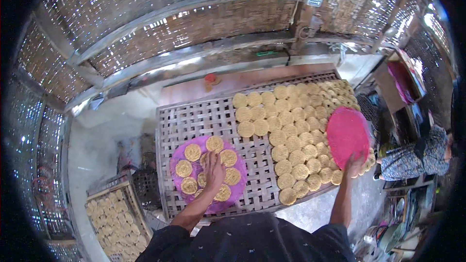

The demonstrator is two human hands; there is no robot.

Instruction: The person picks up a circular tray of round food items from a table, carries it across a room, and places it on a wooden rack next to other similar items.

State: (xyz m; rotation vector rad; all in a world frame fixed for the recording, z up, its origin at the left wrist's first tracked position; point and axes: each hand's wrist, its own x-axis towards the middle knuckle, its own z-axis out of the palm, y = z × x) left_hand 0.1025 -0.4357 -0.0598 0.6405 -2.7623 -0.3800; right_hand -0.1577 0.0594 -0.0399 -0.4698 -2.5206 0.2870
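Note:
A large woven bamboo rack [258,167] lies before me, its right part covered with rows of round, flat yellowish noodle-like cakes [290,130]. On its left part rests a round purple sheet [236,203] bearing several such cakes. My left hand [213,169] is over the middle of that sheet, fingers spread on or just above the cakes and partly hiding them; whether it grips one cannot be told. At the right, my right hand [355,165] holds the near edge of a round pink sheet [347,134], which is over the cakes and hides some of them.
Another rack of cakes [116,222] stands low at the left. Behind the big rack runs a board [255,78] with a small red thing on it. A person [415,156] in patterned clothing is at the right, near shelves and a basin [391,238].

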